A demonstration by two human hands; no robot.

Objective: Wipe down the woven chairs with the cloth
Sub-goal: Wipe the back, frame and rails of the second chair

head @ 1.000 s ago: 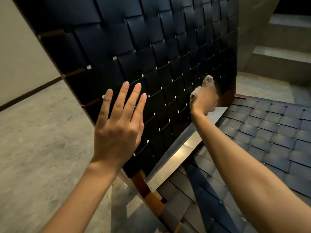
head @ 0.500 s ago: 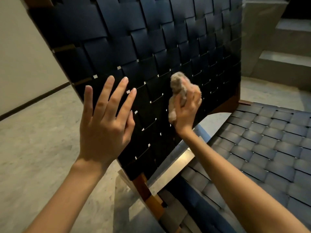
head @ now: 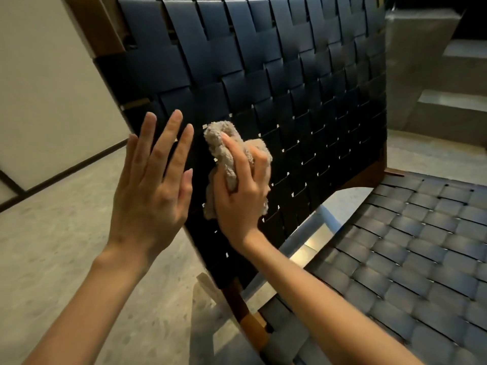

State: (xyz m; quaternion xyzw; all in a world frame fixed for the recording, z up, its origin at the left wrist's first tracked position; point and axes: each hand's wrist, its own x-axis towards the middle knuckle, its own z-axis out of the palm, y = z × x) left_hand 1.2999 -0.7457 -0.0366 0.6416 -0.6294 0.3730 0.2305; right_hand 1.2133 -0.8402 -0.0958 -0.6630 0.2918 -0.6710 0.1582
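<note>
A chair with a dark woven backrest (head: 276, 83) in a brown wooden frame fills the upper middle of the head view; its woven seat (head: 411, 248) spreads to the lower right. My right hand (head: 242, 196) grips a bunched beige cloth (head: 224, 151) and presses it on the lower left part of the backrest. My left hand (head: 152, 185) is flat, fingers apart, against the backrest's left edge, just left of the cloth.
Pale stone floor (head: 66, 259) lies to the left and below. A light wall with a dark baseboard (head: 52, 75) stands at the left. Grey concrete steps (head: 453, 106) rise at the far right behind the chair.
My right hand has slid the cloth leftward across the backrest, from its lower right corner to beside my left hand. The left hand stays flat on the left edge.
</note>
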